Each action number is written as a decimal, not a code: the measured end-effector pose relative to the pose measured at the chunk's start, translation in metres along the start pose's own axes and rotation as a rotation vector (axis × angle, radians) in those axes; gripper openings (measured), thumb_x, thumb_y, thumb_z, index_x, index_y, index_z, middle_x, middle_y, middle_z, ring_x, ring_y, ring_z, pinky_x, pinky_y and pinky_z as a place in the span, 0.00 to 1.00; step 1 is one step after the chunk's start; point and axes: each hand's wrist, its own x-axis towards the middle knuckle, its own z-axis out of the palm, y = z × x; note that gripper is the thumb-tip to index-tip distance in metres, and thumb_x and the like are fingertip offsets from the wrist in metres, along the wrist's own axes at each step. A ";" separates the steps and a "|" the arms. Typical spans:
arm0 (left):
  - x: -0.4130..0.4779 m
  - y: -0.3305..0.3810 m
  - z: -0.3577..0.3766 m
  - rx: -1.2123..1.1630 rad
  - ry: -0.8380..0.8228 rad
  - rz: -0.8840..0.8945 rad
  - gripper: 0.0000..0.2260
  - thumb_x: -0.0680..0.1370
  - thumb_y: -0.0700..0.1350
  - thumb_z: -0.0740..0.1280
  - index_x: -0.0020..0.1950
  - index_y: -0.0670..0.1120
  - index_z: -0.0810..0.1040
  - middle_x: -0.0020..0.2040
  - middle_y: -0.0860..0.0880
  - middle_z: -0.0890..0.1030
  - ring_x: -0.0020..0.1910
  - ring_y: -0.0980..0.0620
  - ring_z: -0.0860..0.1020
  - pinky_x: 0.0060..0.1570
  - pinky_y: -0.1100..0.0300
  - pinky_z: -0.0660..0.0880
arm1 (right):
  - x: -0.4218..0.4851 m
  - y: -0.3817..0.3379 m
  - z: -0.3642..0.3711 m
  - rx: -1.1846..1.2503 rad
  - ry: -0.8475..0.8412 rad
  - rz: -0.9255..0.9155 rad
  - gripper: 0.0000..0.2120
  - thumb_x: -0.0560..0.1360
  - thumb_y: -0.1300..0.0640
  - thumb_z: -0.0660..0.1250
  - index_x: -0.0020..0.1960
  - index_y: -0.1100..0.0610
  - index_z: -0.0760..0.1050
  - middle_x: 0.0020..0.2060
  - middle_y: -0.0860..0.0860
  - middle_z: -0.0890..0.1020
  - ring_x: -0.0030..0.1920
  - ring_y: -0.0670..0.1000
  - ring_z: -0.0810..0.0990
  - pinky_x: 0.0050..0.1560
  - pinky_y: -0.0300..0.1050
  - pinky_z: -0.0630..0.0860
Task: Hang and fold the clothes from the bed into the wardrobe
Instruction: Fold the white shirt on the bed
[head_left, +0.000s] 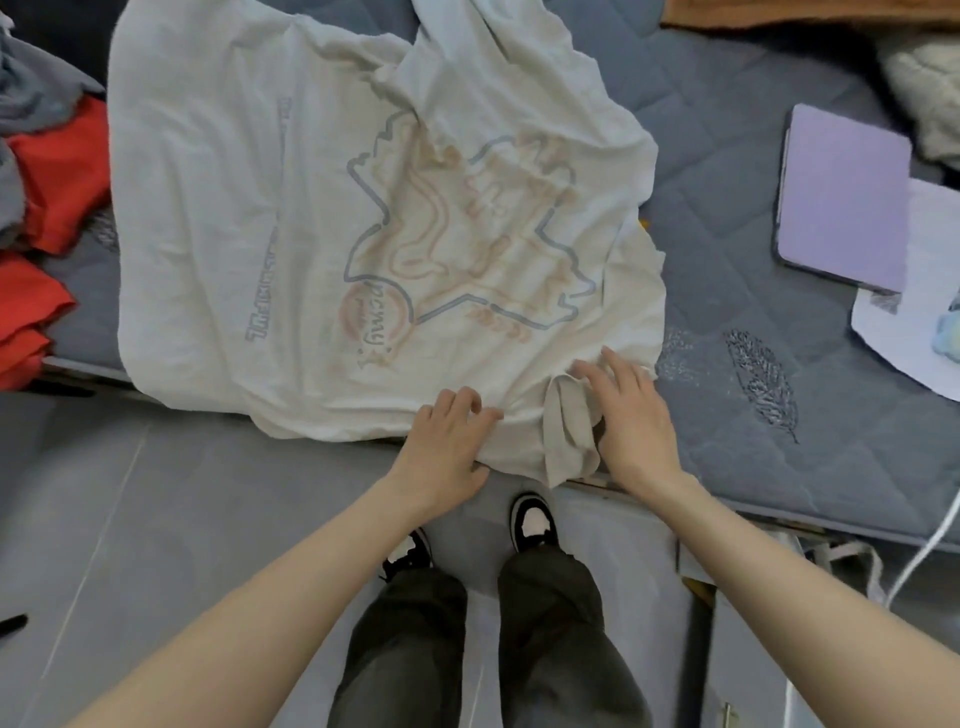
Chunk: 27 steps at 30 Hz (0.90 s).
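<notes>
A white T-shirt (249, 218) lies spread inside out on the grey bed (727, 322), its faded print showing through in mirror writing. Its near edge hangs over the bed's front edge. My left hand (447, 447) rests on that near edge with the fingers curled onto the cloth. My right hand (631, 415) lies just to the right, fingers spread flat on the shirt beside a small folded-up flap (566, 447) of fabric. Whether either hand pinches the cloth is unclear.
Red clothes (47, 202) and a grey garment (36, 88) lie piled at the left of the bed. A purple tablet case (841, 197) and white paper (919, 291) lie at the right. A white cable (930, 545) hangs off the bed. My legs and shoes stand on the grey floor (156, 519).
</notes>
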 end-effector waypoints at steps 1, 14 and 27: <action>0.004 0.009 0.007 -0.026 0.013 -0.012 0.27 0.72 0.51 0.66 0.70 0.51 0.64 0.61 0.48 0.64 0.59 0.47 0.64 0.51 0.57 0.62 | 0.005 0.006 0.001 -0.013 -0.045 -0.017 0.32 0.70 0.72 0.61 0.72 0.54 0.65 0.76 0.56 0.56 0.74 0.56 0.56 0.68 0.51 0.60; 0.021 0.102 0.066 -0.399 0.302 -0.517 0.37 0.64 0.46 0.74 0.69 0.53 0.62 0.69 0.47 0.57 0.68 0.46 0.53 0.69 0.47 0.58 | -0.018 0.055 0.026 -0.116 -0.109 -0.069 0.09 0.80 0.52 0.57 0.57 0.54 0.67 0.49 0.50 0.76 0.53 0.57 0.76 0.71 0.62 0.54; 0.028 0.130 0.071 -0.556 0.593 -0.628 0.12 0.69 0.44 0.74 0.51 0.44 0.80 0.68 0.45 0.69 0.69 0.42 0.63 0.67 0.43 0.62 | -0.007 0.054 0.009 0.665 -0.229 -0.030 0.05 0.77 0.50 0.64 0.43 0.44 0.75 0.57 0.41 0.74 0.60 0.44 0.71 0.71 0.65 0.55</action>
